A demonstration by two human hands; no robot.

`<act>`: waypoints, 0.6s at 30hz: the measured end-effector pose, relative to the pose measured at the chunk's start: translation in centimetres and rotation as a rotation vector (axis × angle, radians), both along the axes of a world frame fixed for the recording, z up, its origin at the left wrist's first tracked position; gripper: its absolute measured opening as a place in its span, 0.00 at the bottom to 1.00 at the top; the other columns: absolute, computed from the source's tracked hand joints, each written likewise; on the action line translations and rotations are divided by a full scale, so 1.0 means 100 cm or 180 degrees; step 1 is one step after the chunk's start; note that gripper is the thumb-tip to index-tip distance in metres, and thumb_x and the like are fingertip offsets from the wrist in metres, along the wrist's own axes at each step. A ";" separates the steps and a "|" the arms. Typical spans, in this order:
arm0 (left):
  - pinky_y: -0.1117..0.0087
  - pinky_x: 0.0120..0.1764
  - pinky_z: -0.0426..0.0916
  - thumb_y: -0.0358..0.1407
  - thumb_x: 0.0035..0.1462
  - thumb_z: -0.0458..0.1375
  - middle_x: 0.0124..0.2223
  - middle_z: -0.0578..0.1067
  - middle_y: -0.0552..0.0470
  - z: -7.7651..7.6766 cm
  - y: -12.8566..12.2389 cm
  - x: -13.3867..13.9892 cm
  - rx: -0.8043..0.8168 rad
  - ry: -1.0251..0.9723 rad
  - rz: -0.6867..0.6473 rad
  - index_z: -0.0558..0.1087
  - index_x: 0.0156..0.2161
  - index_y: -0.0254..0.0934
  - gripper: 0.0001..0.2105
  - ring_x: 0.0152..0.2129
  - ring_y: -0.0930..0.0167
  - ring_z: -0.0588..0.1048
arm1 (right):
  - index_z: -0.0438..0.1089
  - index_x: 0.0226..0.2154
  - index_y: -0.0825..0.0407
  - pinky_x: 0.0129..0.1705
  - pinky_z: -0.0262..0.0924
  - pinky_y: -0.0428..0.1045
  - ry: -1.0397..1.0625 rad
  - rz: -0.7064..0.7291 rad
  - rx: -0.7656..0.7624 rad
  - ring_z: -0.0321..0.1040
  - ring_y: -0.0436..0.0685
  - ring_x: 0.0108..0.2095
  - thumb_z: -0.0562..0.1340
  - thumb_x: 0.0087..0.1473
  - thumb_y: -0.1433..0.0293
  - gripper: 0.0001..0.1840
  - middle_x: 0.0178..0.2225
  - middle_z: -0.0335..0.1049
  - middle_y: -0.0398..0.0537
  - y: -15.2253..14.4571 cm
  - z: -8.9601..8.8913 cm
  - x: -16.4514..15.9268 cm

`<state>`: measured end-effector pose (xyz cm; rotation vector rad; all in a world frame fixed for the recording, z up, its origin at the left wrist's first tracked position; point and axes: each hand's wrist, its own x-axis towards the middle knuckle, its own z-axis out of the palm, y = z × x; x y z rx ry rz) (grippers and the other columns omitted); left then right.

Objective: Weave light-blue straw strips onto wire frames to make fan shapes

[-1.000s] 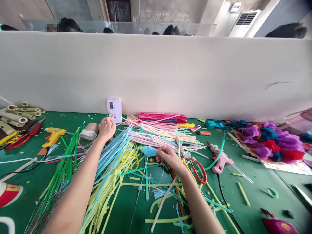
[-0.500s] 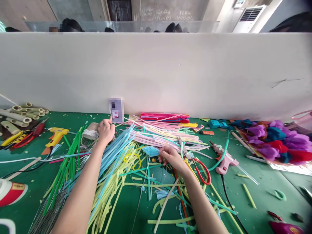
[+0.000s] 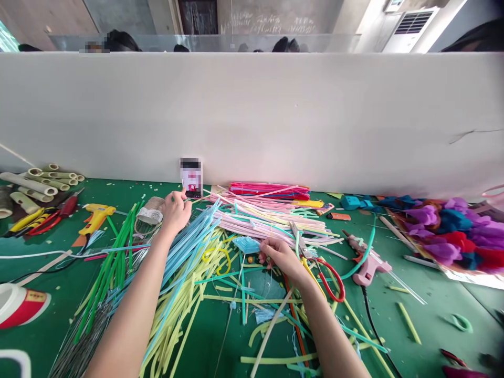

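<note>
My left hand reaches to a smartphone that leans upright against the white partition. One finger stretches to the lower left of its lit screen, and nothing is held in that hand. Pinched in my right hand is a light-blue fan-shaped piece, with a thin wire hanging below it. Scissors with red handles lie beside my right wrist. Blue fuzzy stems and pale yellow stems spread between my forearms. A yellow bent stem rests just left of the blue piece.
The white partition closes off the back of the green table. Pink stems are heaped before it. Glue guns stand on both sides, one yellow, one pink. Purple and red flowers lie far right; bamboo pieces far left.
The phone's screen shows a different picture. Both hands keep nearly the same place over the table, while the whole view has shifted slightly.
</note>
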<state>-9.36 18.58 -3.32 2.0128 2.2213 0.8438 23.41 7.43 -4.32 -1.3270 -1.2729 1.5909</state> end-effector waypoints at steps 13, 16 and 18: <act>0.47 0.55 0.60 0.35 0.60 0.47 0.62 0.66 0.34 -0.019 0.018 0.003 -0.0272 0.0191 0.0186 0.61 0.45 0.38 0.08 0.62 0.52 0.58 | 0.67 0.28 0.52 0.22 0.62 0.44 -0.0017 -0.0004 -0.0005 0.68 0.51 0.25 0.64 0.50 0.51 0.20 0.24 0.71 0.43 0.001 -0.004 0.001; 0.46 0.55 0.60 0.34 0.60 0.47 0.62 0.66 0.35 -0.020 0.021 0.005 -0.0280 0.0153 0.0171 0.62 0.45 0.38 0.08 0.62 0.52 0.58 | 0.67 0.28 0.52 0.22 0.61 0.44 -0.0005 -0.0003 0.0003 0.68 0.51 0.25 0.64 0.50 0.52 0.19 0.24 0.70 0.42 0.000 -0.004 0.001; 0.45 0.55 0.60 0.34 0.60 0.47 0.63 0.66 0.35 -0.020 0.022 0.006 -0.0278 0.0129 0.0169 0.62 0.45 0.38 0.08 0.62 0.51 0.58 | 0.67 0.28 0.52 0.22 0.61 0.43 0.0000 0.0004 0.0015 0.68 0.50 0.24 0.63 0.51 0.53 0.18 0.24 0.70 0.42 -0.001 -0.004 0.001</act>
